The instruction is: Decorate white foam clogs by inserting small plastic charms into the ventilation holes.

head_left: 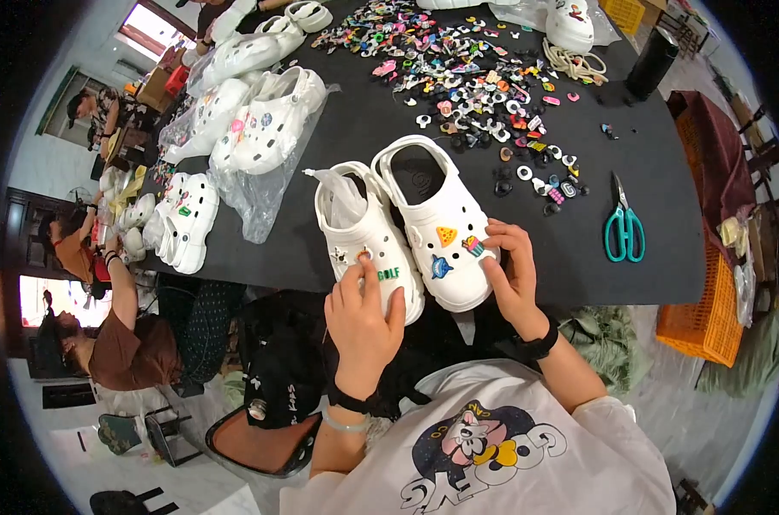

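Two white clogs stand side by side at the table's near edge, heels away from me. My left hand [365, 316] bends over the left clog [352, 237], its fingertips at a small orange charm [363, 256] and its thumb on the toe. A green lettered charm [390, 274] sits beside those fingers, and clear plastic fills the heel opening. The right clog [422, 220] carries a pizza-slice charm [446, 235], a blue charm [441, 268] and a colourful cup-shaped charm [473, 246]. My right hand [515, 273] grips this clog's right side, fingers and thumb next to the cup-shaped charm.
Loose charms [466, 77] spread over the dark table [363, 120]. Teal-handled scissors [624, 233] lie right, with a black bottle [653, 64] behind. More clogs [265, 129] on plastic stand left. An orange crate [707, 309] is beyond the right edge. Several people work at left.
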{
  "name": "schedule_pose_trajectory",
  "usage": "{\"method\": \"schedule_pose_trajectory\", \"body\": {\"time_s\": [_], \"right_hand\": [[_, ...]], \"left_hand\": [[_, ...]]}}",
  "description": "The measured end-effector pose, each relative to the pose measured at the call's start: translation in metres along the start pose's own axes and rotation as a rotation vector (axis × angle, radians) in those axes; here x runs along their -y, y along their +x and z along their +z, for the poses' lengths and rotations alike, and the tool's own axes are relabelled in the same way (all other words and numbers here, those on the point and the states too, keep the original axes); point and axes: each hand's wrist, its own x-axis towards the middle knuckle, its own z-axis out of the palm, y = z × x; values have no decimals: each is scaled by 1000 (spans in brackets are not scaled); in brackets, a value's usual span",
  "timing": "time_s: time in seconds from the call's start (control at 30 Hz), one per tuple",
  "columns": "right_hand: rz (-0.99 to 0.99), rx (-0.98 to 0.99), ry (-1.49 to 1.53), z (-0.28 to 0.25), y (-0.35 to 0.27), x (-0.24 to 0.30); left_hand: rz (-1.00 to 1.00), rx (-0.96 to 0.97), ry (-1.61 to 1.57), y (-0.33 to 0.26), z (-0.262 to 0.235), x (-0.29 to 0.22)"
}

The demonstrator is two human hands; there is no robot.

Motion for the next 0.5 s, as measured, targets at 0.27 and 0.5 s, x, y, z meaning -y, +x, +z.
{"method": "schedule_pose_trajectory", "body": {"time_s": [0.27,0.5], "right_hand": [[-2,-20,6,2,0,1],[-28,-25,7,2,-2,-7]], "left_hand": [[7,-8,-49,9,-2,7],[-17,-90,-84,-1,-3,5]]}}
